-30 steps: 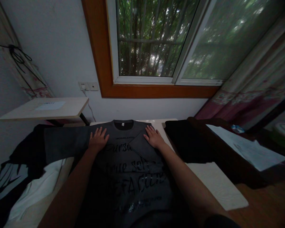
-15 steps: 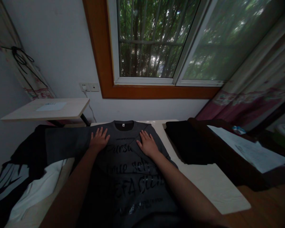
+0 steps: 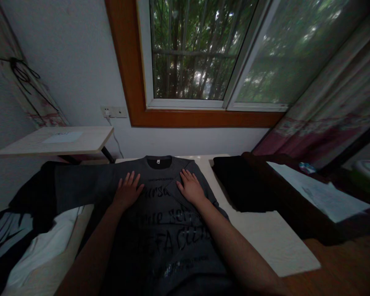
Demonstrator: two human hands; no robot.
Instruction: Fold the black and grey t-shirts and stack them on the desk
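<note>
A dark grey T-shirt [image 3: 172,246] with black lettering lies spread face up on the pale table, its collar toward the window. The sleeve on the left stretches out sideways, while the one on the right is folded across the chest. My left hand [image 3: 128,191] rests flat on the shirt near the left shoulder, fingers spread. Flat on the folded sleeve lies my right hand [image 3: 191,189], its fingers stretched out. Neither hand grips the cloth. The shirt's lower end is dim and partly out of view.
Folded black cloth [image 3: 243,185] lies on the pale table [image 3: 274,242] at the right. Black and white clothes [image 3: 33,193] are piled at the left, below a small raised shelf [image 3: 80,139]. Farther right, a paper sheet [image 3: 317,193] lies on a dark brown surface. A window [image 3: 200,57] is ahead.
My left hand has slid slightly down toward me on the shirt. The right hand stays in place on the folded sleeve. The whole view has shifted a little.
</note>
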